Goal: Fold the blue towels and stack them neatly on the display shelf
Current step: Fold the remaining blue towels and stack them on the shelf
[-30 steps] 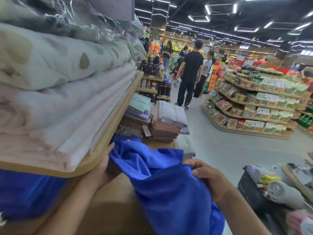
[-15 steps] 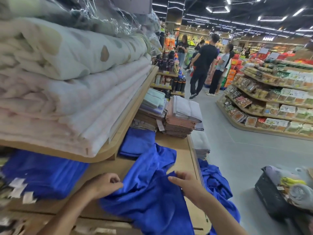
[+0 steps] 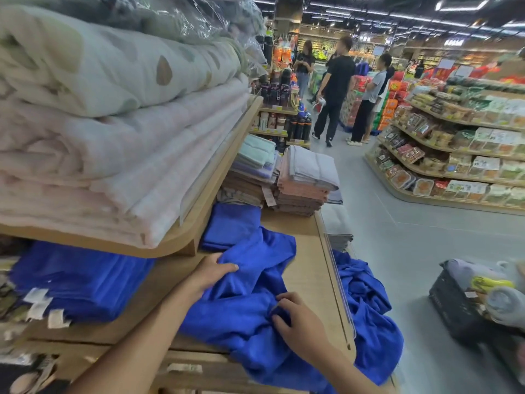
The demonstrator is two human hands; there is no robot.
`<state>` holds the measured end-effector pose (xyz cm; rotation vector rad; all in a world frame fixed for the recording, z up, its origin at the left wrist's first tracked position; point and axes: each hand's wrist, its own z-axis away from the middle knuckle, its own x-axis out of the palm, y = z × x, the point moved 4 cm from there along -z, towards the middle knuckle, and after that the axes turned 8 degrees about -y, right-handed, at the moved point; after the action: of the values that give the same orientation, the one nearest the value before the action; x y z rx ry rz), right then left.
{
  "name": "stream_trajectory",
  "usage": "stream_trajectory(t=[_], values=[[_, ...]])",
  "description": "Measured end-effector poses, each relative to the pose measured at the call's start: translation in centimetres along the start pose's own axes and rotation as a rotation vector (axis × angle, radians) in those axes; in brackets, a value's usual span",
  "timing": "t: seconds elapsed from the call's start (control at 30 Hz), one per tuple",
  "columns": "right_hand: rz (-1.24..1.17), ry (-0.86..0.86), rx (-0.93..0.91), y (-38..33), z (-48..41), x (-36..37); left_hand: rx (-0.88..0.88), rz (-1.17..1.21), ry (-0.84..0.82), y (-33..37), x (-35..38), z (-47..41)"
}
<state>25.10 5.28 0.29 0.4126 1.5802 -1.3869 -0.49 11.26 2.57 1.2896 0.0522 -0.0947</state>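
Setting: store interior. Floor (image 3: 403, 251) grey and smooth, with faint tile seams. Ceiling (image 3: 403, 2) dark, carrying white strip lights (image 3: 460, 5) in lines and angled outlines. Display shelf (image 3: 304, 268): light wood, clear plastic strip along its aisle edge. A rounded upper shelf (image 3: 173, 245) of the same wood overhangs it at left. Across the aisle, curved tiered racks (image 3: 412, 199) in wood (packaged foods, labels too small to read). Square pillar (image 3: 287, 12) beyond. Three people (image 3: 336, 89) stand far down the aisle. Black crate (image 3: 454, 308) on the floor, right.
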Motion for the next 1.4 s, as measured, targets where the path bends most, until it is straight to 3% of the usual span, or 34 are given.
stream_trajectory(t=[0.13,0.2,0.23,0.3,0.33,0.37,0.43,0.47,0.53,0.67,0.77,0.9,0.97,1.17,1.27,1.4], values=[[0.019,0.096,0.012,-0.4,0.9,0.7,-0.068,0.691,-0.081,1.6,-0.7,0.7],[0.045,0.138,0.009,-0.6,1.2,1.1,-0.054,0.88,-0.05,2.6,-0.4,0.9],[0.057,0.152,0.005,-0.7,1.3,1.3,0.001,0.85,0.048,3.0,-0.3,0.9],[0.059,0.177,-0.001,-0.6,1.3,1.4,0.215,0.43,0.227,4.3,-0.3,1.5],[0.052,0.187,-0.002,-0.5,1.3,1.4,0.358,0.094,0.151,5.1,0.6,2.0],[0.048,0.195,-0.003,-0.5,1.2,1.4,0.427,-0.284,-0.042,5.4,2.5,2.3],[0.045,0.206,-0.002,-0.5,1.1,1.3,0.283,-0.955,-0.413,3.7,5.1,2.6],[0.041,0.213,-0.005,-0.5,1.1,1.3,0.177,-1.087,-0.495,2.7,5.4,2.5],[0.027,0.224,-0.017,-0.7,1.1,1.2,0.114,-0.977,-0.466,2.1,5.4,2.6],[-0.005,0.239,-0.033,-0.8,1.1,1.0,0.322,-0.714,-0.025,2.7,3.7,1.8],[-0.04,0.245,-0.046,-0.5,1.1,1.0,0.222,-0.639,0.204,2.3,1.8,0.6],[-0.109,0.257,-0.088,-0.2,1.2,1.2,-0.059,-0.85,0.029,0.7,1.4,-1.0],[-0.152,0.275,-0.111,-0.1,1.3,1.2,-0.115,-0.934,-0.003,0.5,1.6,-1.1],[-0.241,0.29,-0.118,0.0,1.5,0.9,-0.091,-0.982,0.028,1.2,2.0,-0.9],[-0.239,0.255,-0.094,-0.1,1.4,1.0,-0.167,-0.808,0.065,0.3,1.0,-1.3],[-0.276,0.226,-0.074,-0.4,1.3,0.6,-0.052,-0.666,0.144,0.4,0.6,-1.6]])
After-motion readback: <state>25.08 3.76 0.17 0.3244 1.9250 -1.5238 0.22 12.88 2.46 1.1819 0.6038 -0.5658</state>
